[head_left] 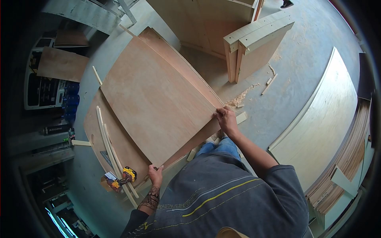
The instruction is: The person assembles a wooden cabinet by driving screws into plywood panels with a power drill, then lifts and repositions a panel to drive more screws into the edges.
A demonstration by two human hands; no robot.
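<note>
Fingers (220,114) of left hand (156,175) and right hand (227,120) are clamped on a plywood sheet (158,99) at near corners.
Likely light and springy; best held by opposite edges.

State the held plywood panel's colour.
The panel is light pinkish brown, clearest in the head view.

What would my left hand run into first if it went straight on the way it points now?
Likely the top plywood sheet: your left hand already grips its near corner. Whether it would slide over or under is unclear from this view.
</note>
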